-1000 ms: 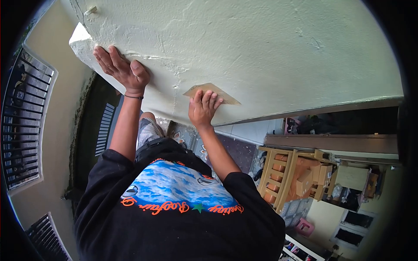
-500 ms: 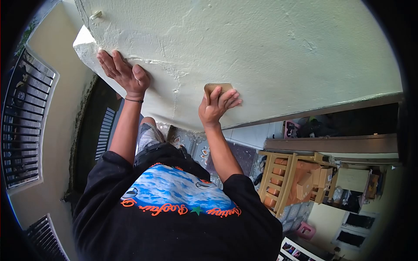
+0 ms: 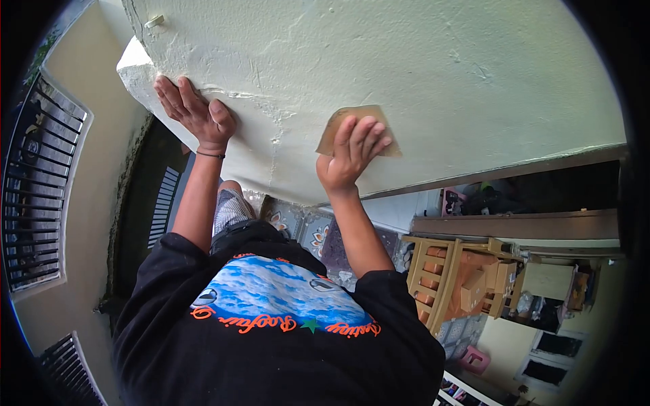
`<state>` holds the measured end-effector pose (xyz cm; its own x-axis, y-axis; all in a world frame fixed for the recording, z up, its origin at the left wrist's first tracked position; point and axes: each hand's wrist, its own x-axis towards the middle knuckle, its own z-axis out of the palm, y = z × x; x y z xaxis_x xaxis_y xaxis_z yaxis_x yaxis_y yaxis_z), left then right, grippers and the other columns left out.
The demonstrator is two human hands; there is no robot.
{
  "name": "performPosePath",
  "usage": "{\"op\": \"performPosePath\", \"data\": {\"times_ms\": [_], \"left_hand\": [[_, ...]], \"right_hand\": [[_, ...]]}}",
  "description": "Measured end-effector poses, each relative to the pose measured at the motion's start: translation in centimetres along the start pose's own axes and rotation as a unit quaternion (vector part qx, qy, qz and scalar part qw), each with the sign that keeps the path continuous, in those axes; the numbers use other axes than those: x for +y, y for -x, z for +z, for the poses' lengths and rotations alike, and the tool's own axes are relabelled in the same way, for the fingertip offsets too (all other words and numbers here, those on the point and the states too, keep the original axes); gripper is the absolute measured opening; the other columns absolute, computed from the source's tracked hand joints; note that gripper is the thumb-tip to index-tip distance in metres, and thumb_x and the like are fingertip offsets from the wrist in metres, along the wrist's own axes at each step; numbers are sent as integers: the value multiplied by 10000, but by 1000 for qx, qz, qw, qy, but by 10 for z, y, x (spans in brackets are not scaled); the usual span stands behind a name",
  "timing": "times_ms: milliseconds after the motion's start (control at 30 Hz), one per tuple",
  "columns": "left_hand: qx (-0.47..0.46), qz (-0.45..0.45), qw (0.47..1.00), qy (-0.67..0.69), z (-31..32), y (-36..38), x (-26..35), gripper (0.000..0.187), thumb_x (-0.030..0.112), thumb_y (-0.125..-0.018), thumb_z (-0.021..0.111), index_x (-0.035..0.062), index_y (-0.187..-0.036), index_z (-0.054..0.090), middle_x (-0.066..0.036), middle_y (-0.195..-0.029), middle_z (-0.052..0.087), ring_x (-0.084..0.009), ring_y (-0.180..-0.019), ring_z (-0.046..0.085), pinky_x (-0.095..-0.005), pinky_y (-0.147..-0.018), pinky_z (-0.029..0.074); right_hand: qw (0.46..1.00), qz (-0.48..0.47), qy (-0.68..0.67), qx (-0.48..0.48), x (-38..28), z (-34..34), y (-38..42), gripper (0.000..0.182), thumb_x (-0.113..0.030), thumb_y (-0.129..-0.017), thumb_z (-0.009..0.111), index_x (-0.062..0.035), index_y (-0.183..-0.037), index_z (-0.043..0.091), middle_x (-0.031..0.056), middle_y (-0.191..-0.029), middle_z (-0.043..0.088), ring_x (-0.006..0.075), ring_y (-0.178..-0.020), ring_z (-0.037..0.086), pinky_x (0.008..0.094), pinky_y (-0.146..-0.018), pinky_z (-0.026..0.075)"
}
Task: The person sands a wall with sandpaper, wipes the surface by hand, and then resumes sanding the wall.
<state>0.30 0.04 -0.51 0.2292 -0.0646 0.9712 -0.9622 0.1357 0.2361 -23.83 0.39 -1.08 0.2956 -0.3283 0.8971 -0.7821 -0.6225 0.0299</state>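
Observation:
A pale painted wall (image 3: 433, 74) with cracks and rough patches fills the top of the head view. My left hand (image 3: 196, 115) lies on it with fingers spread, near the wall's left corner, holding nothing. A dark band circles that wrist. To the right, my right hand (image 3: 353, 152) presses a tan sheet of sandpaper (image 3: 333, 132) against the wall. The sheet lies mostly flat under my fingers, its upper and side edges showing. Its underside is hidden.
A small peg (image 3: 154, 21) sticks out near the wall's upper left edge. At right stand a wooden bench (image 3: 440, 287) with cardboard boxes (image 3: 474, 287) and a pink stool (image 3: 475, 360). Barred railings (image 3: 40, 183) are on the left. Patterned tiles (image 3: 318, 237) lie below.
My right hand has slid up and to the right along the wall with the sandpaper, which now shows flatter and wider. My left hand keeps its place on the wall.

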Motion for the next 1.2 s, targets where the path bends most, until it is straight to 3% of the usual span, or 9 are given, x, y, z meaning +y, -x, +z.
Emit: {"op": "performPosePath", "data": {"times_ms": [67,167,333,467,633,733,867,1033,1200], "left_hand": [[0,-1,1000,3,0,1,0,614,401,-910,301,69,-1423,249,-218,-1477,183,-379,-1374,147,-483,-1099,88],[-3,0,1000,-10,-2,-1,2,612,404,-922,281,62,-1427,235,-223,-1479,173,-379,-1375,142,-483,-1099,94],[-18,-1,1000,-9,-4,0,2,613,410,-929,276,59,-1429,227,-222,-1481,164,-384,-1374,139,-486,-1098,102],[-11,2,1000,-11,-2,-2,0,611,408,-930,280,59,-1429,227,-213,-1482,171,-381,-1373,150,-488,-1097,105],[-10,0,1000,-14,-1,0,-1,609,402,-931,279,55,-1428,228,-213,-1480,178,-377,-1373,155,-488,-1097,108],[-4,4,1000,0,-3,1,2,608,399,-927,286,49,-1422,243,-214,-1477,187,-377,-1372,156,-486,-1098,110],[13,-6,1000,-10,1,1,-3,603,404,-910,289,72,-1414,276,-219,-1467,216,-379,-1368,172,-475,-1097,111],[1,-7,1000,-5,0,3,-2,603,407,-912,285,72,-1414,275,-222,-1466,215,-381,-1367,173,-474,-1097,106],[6,-8,1000,-7,0,3,-2,607,411,-907,290,73,-1412,280,-221,-1467,215,-378,-1367,179,-476,-1096,113]], "right_hand": [[987,-94,67,-110,-1,21,64,595,-33,-783,433,-9,-1371,343,255,-1471,165,394,-1389,36,559,-1088,-27],[993,-61,51,-89,6,21,79,517,-60,-821,446,-24,-1336,416,200,-1476,215,350,-1397,81,544,-1096,-21],[978,142,17,152,36,-45,-66,544,-243,-977,306,64,-1406,173,255,-1486,57,398,-1381,25,531,-1092,-17],[931,190,-110,292,49,-80,-136,546,-251,-985,282,73,-1407,159,246,-1488,76,371,-1386,46,509,-1099,19],[988,63,91,103,5,-19,-82,559,-218,-906,390,13,-1400,272,257,-1481,118,422,-1380,27,561,-1079,-29],[998,-39,39,-2,-25,40,27,568,-124,-870,472,-138,-1416,315,65,-1518,164,255,-1413,58,497,-1104,-53],[997,10,1,-79,-15,31,75,531,-103,-869,468,-101,-1389,357,90,-1511,178,256,-1412,65,491,-1112,-32],[987,126,-5,104,17,-34,-45,501,-180,-966,320,74,-1387,222,302,-1463,91,423,-1374,58,553,-1084,3],[945,208,-71,244,48,-77,-131,549,-280,-993,290,59,-1410,176,253,-1483,93,380,-1382,76,488,-1107,36]]}}
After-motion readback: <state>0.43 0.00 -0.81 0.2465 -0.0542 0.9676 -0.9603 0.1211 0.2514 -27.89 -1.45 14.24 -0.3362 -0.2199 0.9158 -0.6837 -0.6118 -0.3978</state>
